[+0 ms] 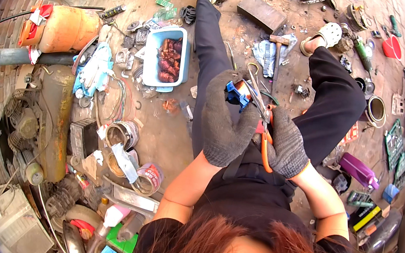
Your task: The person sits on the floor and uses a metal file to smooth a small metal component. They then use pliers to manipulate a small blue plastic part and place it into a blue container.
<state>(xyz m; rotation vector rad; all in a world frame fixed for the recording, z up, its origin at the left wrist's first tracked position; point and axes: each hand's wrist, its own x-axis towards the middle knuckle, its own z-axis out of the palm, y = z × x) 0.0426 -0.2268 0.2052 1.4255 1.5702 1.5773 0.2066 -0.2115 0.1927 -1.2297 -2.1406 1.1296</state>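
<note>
My left hand (227,122), in a dark grey knit glove, is closed around a small blue plastic part (237,96) with copper-coloured wire (243,86) on it. In my right hand (288,148), gloved alike, are long-nose pliers with orange handles (265,152). The pliers' metal jaws (258,94) point up and to the left, next to the blue part. Whether the jaws grip the wire, I cannot tell. Both hands are close together above my lap. Beyond them a hammer (277,59) lies on the ground.
To the left stands a light blue basin (184,65) holding reddish copper coils (169,60). Farther left are an orange gas cylinder (69,28) and open tins (122,135). A metal block (261,13) lies ahead. Circuit boards (394,144) and a purple bottle (360,170) lie right.
</note>
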